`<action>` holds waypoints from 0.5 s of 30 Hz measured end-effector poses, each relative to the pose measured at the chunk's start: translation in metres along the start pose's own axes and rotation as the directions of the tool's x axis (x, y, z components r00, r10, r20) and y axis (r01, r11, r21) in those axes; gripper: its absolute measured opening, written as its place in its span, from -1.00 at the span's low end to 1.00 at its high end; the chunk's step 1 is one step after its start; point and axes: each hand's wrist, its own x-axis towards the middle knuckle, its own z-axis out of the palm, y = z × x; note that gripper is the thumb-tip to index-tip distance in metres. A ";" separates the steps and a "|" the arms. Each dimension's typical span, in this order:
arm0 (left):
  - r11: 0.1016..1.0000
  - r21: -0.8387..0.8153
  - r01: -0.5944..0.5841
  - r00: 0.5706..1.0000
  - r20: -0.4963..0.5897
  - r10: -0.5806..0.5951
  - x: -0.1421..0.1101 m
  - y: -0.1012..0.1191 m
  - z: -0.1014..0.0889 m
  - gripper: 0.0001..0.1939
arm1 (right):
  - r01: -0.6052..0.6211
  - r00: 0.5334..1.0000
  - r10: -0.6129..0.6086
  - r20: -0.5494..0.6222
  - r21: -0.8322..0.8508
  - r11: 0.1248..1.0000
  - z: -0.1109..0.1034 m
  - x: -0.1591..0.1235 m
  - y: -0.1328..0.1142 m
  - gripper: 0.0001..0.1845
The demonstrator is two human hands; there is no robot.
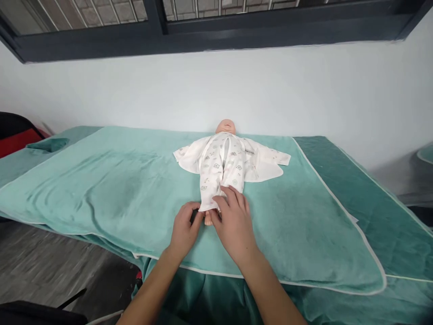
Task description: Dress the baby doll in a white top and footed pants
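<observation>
Baby doll (226, 126) lies on its back on the light green blanket (135, 180), head at the blanket's far edge and legs toward its near edge. White printed clothes (221, 158) cover the body, with the sleeves spread flat over the blanket to both sides. One bare foot (208, 219) shows below the hem. Left hand (185, 228), above the blanket's near part, has thumb and forefinger curved around a small gap, their tips at the hem's corner; whether they pinch the cloth I cannot tell. Right hand (234, 221) lies over the lower trouser leg, fingers bent and slightly apart, thumb beside the foot; its grip is hidden. Darker green cover (348, 180) extends past the blanket's right edge, and a white wall (216, 90) rises beyond its far edge.
</observation>
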 end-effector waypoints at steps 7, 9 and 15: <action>0.993 -0.007 -0.119 0.990 -0.081 0.118 -0.012 0.007 -0.005 -0.92 | 0.045 0.998 -0.043 -0.042 0.045 0.998 -0.005 -0.004 -0.006 -0.86; 0.994 0.026 -0.109 0.984 -0.138 0.112 -0.019 0.004 -0.005 -0.95 | 0.089 0.995 -0.085 -0.046 0.069 0.994 -0.008 -0.010 -0.009 -0.85; 0.999 0.035 -0.027 0.990 -0.138 0.031 -0.030 0.005 -0.005 -0.87 | 0.191 0.981 -0.175 -0.086 0.256 0.947 -0.014 -0.028 -0.001 -0.76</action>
